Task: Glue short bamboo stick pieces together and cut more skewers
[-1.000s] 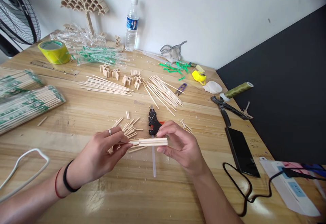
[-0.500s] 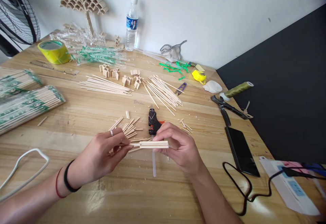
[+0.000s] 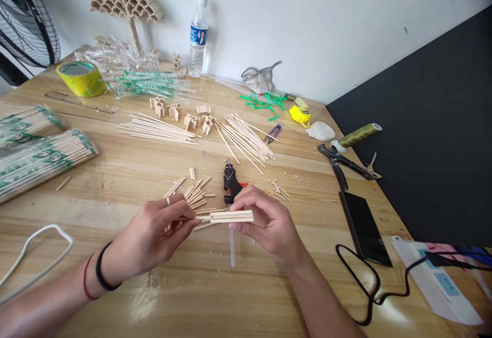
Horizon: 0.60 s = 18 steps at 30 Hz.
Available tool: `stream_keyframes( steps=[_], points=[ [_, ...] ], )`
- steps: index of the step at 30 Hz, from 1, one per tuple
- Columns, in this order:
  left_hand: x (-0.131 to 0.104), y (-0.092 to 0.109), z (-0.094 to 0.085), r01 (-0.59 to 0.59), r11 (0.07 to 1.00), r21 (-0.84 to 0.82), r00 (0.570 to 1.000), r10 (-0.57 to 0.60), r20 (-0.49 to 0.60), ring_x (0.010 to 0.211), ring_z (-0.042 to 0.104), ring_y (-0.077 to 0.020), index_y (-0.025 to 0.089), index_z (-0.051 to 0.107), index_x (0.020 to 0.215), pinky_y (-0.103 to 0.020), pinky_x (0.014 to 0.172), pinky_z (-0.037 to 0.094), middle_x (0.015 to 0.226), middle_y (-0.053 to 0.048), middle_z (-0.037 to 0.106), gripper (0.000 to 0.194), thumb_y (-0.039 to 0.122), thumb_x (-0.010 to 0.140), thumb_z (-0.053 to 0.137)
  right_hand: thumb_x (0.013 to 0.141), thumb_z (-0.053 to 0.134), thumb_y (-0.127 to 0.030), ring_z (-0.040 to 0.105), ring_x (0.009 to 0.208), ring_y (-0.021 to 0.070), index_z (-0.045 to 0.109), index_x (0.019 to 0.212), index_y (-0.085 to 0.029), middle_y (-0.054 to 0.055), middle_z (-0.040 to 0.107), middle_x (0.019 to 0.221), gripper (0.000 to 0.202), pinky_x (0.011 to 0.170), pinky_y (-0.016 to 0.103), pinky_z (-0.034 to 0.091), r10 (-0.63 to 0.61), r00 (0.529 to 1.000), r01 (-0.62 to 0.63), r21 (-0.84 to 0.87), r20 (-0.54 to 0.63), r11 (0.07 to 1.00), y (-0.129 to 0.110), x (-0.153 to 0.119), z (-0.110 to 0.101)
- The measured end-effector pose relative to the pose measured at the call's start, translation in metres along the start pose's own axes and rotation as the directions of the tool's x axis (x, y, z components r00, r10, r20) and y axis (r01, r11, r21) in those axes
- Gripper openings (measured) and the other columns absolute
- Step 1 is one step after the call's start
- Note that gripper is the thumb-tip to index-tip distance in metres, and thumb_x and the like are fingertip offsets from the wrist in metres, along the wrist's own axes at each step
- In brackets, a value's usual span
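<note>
A small bundle of short wooden sticks point(image 3: 231, 217) is level between my two hands. My right hand point(image 3: 269, 221) pinches the bundle between thumb and fingers. My left hand point(image 3: 163, 228), with a ring on one finger, pinches a thin stick end that meets the bundle's left end. Just beyond the hands lies a black glue gun point(image 3: 230, 182), its clear glue stick point(image 3: 232, 248) pointing toward me. Loose short sticks point(image 3: 195, 192) are spread on the table behind my left hand.
On the wooden table point(image 3: 200, 297) are long sticks point(image 3: 246, 141), small stick assemblies point(image 3: 191, 121), wrapped stick packs point(image 3: 46, 161), yellow tape point(image 3: 82, 79), a bottle point(image 3: 198, 38), pliers point(image 3: 338, 164), a phone point(image 3: 364, 228) and black cable point(image 3: 371, 294). A fan point(image 3: 28, 18) stands at the back left.
The bundle in my right hand has turned slightly, so more of its sticks show. My left hand has barely moved.
</note>
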<state>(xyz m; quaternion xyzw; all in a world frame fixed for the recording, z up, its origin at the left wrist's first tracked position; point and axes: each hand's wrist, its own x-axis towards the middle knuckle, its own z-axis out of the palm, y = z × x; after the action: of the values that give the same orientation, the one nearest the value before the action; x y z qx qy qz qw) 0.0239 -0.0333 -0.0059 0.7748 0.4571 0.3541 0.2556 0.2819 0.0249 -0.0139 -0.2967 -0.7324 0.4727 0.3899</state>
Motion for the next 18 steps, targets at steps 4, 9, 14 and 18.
stream_keyframes(
  steps=[4,9,14,18],
  points=[
    [-0.0006,-0.0006,0.0009,0.001,1.000,0.001,1.000,-0.001,0.000,0.066,0.059,-0.0099,0.019,0.066,0.090,-0.018,0.061,0.044,0.078,0.002,0.064,0.017,0.011,0.102,0.059,0.089,0.086,-0.026,0.065,0.088,0.0205,0.077,0.099,-0.027,0.002,0.073,0.092,0.013,0.084,0.035,0.049,-0.008,1.000,0.008,0.007,-0.013,1.000,0.0002,0.0004,0.0007],
    [-0.0015,0.0000,0.0006,0.011,1.000,0.001,1.000,-0.011,-0.002,0.064,0.058,-0.0096,0.019,0.066,0.089,-0.018,0.060,0.044,0.077,0.002,0.063,0.017,0.011,0.102,0.059,0.086,0.089,-0.024,0.066,0.085,0.0191,0.079,0.097,-0.027,0.001,0.073,0.090,0.015,0.081,0.033,0.050,-0.007,0.999,0.007,-0.003,-0.034,1.000,-0.0008,0.0005,0.0012],
    [-0.0015,0.0006,0.0001,0.008,1.000,-0.002,1.000,-0.008,-0.005,0.064,0.058,-0.0094,0.019,0.066,0.090,-0.018,0.060,0.044,0.077,0.002,0.064,0.016,0.012,0.102,0.060,0.085,0.090,-0.024,0.066,0.081,0.0181,0.079,0.095,-0.027,0.000,0.074,0.087,0.015,0.077,0.031,0.051,-0.016,0.999,0.015,-0.012,-0.051,1.000,-0.0032,0.0011,0.0023],
    [0.0000,0.0008,0.0002,0.035,0.999,-0.013,0.999,-0.035,0.012,0.065,0.059,-0.0093,0.019,0.067,0.090,-0.017,0.059,0.044,0.078,0.002,0.064,0.016,0.012,0.102,0.059,0.085,0.090,-0.023,0.066,0.081,0.0182,0.079,0.095,-0.027,0.000,0.074,0.087,0.015,0.077,0.031,0.051,-0.027,0.998,0.026,-0.025,-0.053,0.999,-0.0048,0.0019,0.0024]
  ],
)
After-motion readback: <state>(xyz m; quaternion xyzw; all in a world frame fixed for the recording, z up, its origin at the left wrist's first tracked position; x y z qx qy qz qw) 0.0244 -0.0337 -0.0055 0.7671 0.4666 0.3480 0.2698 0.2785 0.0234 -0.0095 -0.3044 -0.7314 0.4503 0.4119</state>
